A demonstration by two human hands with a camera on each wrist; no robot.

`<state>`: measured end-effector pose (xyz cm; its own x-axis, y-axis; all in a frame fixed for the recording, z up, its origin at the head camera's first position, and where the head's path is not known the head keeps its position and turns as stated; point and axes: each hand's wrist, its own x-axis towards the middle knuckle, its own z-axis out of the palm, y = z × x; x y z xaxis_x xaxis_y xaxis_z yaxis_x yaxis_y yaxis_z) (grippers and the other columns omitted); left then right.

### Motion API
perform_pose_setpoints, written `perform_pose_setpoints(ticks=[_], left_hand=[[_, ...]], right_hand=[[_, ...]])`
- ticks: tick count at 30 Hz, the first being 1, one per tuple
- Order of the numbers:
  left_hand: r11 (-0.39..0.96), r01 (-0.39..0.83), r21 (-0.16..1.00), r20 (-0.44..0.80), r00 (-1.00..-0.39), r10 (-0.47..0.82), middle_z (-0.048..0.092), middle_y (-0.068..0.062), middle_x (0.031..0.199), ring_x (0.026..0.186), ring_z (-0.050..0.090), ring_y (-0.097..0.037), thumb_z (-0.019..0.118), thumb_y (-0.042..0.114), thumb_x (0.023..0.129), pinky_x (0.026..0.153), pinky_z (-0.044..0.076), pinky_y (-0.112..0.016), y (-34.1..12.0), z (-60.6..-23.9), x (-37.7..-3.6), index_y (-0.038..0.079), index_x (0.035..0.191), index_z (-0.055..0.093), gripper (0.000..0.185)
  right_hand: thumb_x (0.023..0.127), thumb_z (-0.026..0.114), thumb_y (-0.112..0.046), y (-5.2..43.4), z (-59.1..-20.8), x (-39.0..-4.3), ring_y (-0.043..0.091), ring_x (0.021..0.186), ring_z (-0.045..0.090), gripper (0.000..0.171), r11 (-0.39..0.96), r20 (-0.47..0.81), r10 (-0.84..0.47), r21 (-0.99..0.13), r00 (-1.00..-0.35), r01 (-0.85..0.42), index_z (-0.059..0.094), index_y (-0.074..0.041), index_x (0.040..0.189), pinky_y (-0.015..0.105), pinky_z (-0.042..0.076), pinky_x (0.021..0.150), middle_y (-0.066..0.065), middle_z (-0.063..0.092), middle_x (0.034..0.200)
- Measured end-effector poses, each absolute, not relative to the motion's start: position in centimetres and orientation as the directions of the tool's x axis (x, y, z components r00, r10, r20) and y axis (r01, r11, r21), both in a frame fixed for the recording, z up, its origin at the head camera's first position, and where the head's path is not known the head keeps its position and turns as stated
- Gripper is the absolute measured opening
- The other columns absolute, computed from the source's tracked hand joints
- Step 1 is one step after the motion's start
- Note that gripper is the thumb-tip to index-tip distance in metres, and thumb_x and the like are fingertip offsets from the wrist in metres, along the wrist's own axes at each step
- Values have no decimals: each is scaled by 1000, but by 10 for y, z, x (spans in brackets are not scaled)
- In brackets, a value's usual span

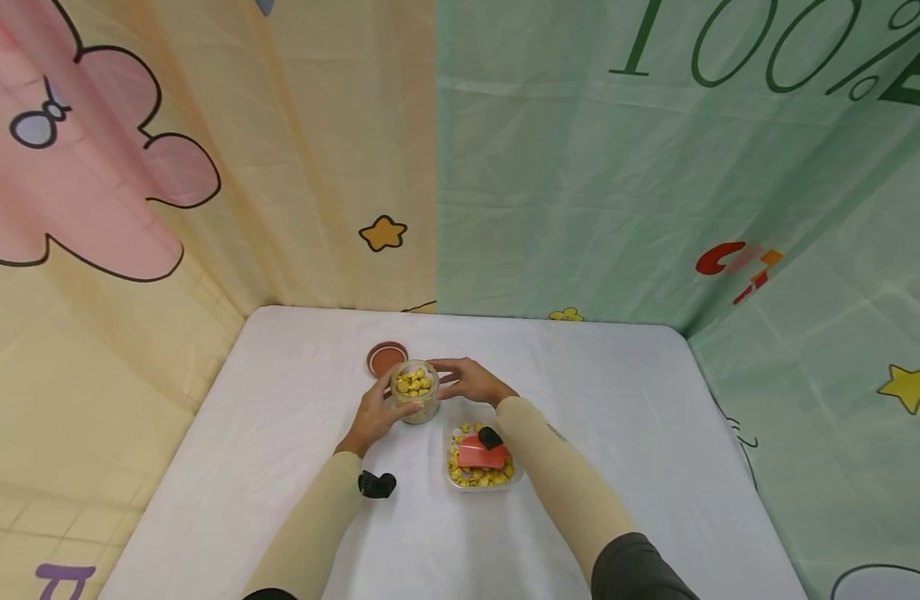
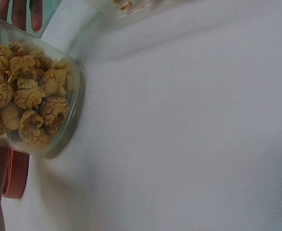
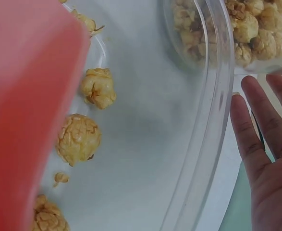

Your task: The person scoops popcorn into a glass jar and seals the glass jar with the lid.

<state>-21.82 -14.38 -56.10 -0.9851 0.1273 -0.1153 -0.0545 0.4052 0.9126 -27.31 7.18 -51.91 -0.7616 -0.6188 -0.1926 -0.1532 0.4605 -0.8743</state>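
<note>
Left hand (image 1: 375,414) grips popcorn jar (image 1: 415,390); right hand (image 1: 469,380) touches it; lid (image 1: 387,357) just behind on worktop (image 1: 617,433).

- Clear glass jar (image 1: 416,392) of yellow-brown popcorn (image 2: 23,98)
- Rust-brown lid (image 1: 387,357) behind the jar
- Red scoop (image 1: 481,455) in clear tray (image 1: 455,485) right of the jar
- White tablecloth (image 1: 617,433)

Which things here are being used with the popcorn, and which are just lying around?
In use:
- glass jar full of popcorn, gripped by the left hand
- right hand, fingers straight beside the jar
- clear tray of popcorn
- red scoop lying in the tray
- brown lid, off the jar, behind it

Just lying about:
- white tablecloth
- cartoon backdrop
</note>
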Motion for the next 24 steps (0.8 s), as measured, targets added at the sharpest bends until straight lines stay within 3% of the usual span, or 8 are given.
perform_pose_setpoints(ticks=[12,24], left_hand=[[424,-42,905,-105,-987,126,31,-12,155,141,29,-33,82,31,76,115,29,-50,-144,-562,-219,14,153,26,96],[421,-45,906,-107,-986,126,31,-12,155,142,28,-31,82,33,75,115,28,-49,-144,-563,-219,14,153,26,97]], right_hand=[[84,73,-6,69,-525,-278,33,127,51,69,450,-203,-619,-884,-758,-131,44,-14,146,40,51,97,10,44,148],[83,73,-4,68,-525,-277,33,125,53,66,435,-177,-620,-889,-765,-146,47,-10,143,37,51,98,12,46,146]])
